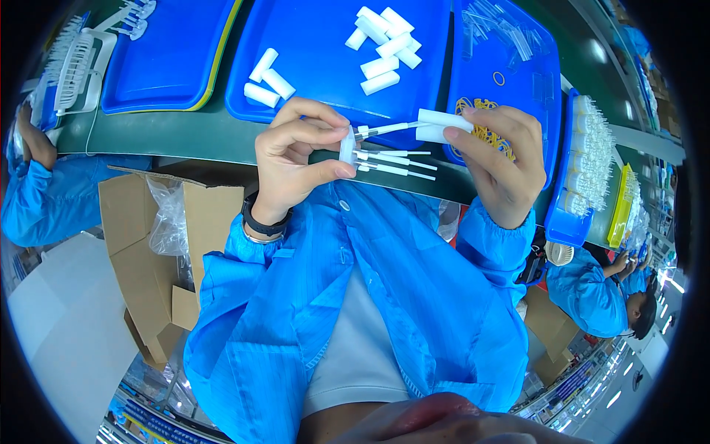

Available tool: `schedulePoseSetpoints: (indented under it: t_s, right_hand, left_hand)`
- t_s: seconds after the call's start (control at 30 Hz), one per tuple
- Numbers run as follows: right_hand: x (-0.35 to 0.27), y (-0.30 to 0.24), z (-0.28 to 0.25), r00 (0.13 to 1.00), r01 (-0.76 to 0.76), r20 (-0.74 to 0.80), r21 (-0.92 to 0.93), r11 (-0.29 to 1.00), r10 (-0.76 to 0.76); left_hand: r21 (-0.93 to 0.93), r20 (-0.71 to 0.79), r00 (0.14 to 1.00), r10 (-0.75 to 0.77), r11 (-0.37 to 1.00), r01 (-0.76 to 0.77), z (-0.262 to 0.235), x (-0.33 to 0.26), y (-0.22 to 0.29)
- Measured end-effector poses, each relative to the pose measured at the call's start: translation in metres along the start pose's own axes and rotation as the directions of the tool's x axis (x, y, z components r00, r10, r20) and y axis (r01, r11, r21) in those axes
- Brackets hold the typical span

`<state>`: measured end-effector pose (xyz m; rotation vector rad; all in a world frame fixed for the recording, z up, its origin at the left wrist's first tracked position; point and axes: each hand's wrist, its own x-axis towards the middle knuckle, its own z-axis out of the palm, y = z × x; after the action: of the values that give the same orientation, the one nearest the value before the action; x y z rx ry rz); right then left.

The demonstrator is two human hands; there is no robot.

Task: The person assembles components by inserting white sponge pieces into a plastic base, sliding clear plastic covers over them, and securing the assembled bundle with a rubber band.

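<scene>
My left hand (299, 152) pinches a white disc-like holder (347, 150) between thumb and fingers. Several thin white rods (396, 159) stick out of it to the right. In my right hand (510, 159) is a white foam-like tube (435, 120), gripped at its right end by thumb and fingers. The tube's left end meets the tip of the uppermost rod; whether the rod is inside or beside it, I cannot tell. Behind my hands, a blue tray (314, 52) bears more white tubes (390, 46), in a group at the right and a smaller one at the left.
A blue tray (551, 159) at the right holds yellow rubber bands (473, 111) and clear plastic tubes (518, 37). Racks of white spiky parts (588, 155) stand farther right. An open cardboard box (140, 259) is at my left. Co-workers in blue sit at both sides.
</scene>
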<state>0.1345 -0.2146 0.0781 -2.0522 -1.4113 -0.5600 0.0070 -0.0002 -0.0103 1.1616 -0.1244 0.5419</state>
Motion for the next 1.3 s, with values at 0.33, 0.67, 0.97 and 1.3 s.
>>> schedulePoseSetpoints:
  t_s: [0.33, 0.67, 0.97, 1.3]
  right_hand:
    - [0.002, -0.002, -0.005, 0.998, 0.045, -0.032, -0.021, 0.999, -0.046]
    - [-0.002, -0.001, -0.009, 0.998, 0.069, -0.013, -0.023, 0.997, -0.069]
    - [-0.006, -0.014, 0.013, 0.999, -0.004, 0.045, 0.28, 0.96, -0.008]
    - [-0.012, -0.014, 0.027, 0.987, -0.158, 0.092, 0.434, 0.887, 0.131]
  left_hand:
    - [0.019, 0.026, 0.999, 0.019, 1.0, -0.019, 0.0, -0.003, 0.001]
    - [-0.07, 0.017, 0.999, -0.038, 0.997, 0.039, 0.001, -0.006, -0.002]
    - [-0.054, 0.134, 0.991, -0.015, 0.998, 0.022, 0.013, -0.005, -0.005]
    - [-0.091, 0.111, 0.992, -0.061, 0.993, 0.071, 0.018, -0.006, -0.005]
